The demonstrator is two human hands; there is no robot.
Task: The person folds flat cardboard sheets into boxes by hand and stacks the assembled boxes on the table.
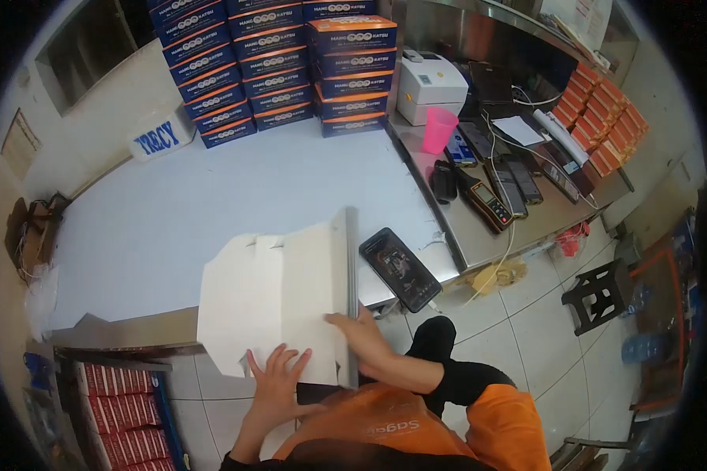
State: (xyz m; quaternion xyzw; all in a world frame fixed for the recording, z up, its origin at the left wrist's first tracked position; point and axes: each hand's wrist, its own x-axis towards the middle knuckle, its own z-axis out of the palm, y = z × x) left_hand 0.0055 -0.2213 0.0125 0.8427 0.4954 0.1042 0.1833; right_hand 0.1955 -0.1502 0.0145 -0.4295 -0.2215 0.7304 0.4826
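A white cardboard sheet (279, 302), with creases and notched edges, lies partly on the light table and reaches over its front edge. My left hand (277, 383) rests on the sheet's near edge with its fingers spread. At the right edge my right hand (357, 334) grips a stack of cardboard (352, 275) seen edge-on, the thumb on the white face and the other fingers hidden behind. A black phone (401, 269) with its screen lit lies just right of the cardboard, a cable at its lower end.
Stacked blue and orange boxes (279, 71) stand at the back of the table (133, 235). On the right counter are a label printer (432, 88), a pink cup (440, 130), several phones and a handheld meter (485, 202). A dark stool (597, 297) is on the floor.
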